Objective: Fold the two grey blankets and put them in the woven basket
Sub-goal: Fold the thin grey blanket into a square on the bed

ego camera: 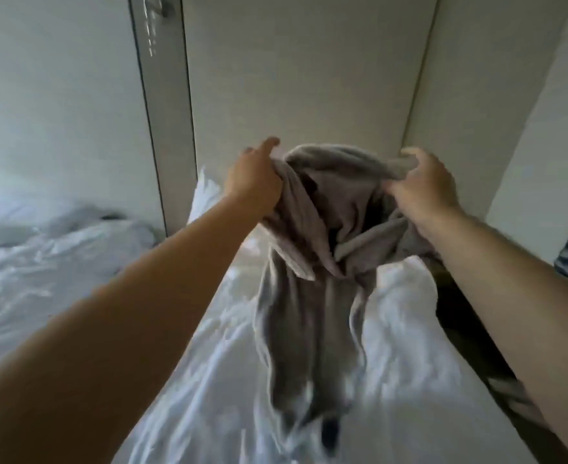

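Above bed (393, 329), hands clutching blanket (323, 229)

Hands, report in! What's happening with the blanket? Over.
Left hand and right hand both gripping grey blanket. Bunched, hanging over white bed. Unfolded. Basket not seen.

Just two bare forearms here, no sleeves in view on either one, so whatever top is worn ends above where the picture cuts off. Left hand (254, 182) sits around 11 o'clock of centre, right hand (423, 192) around 1 o'clock. No watch, rings, bracelets or gloves that I can spot. It's all motion-blurred, so tiny details like nails are too soft to call.
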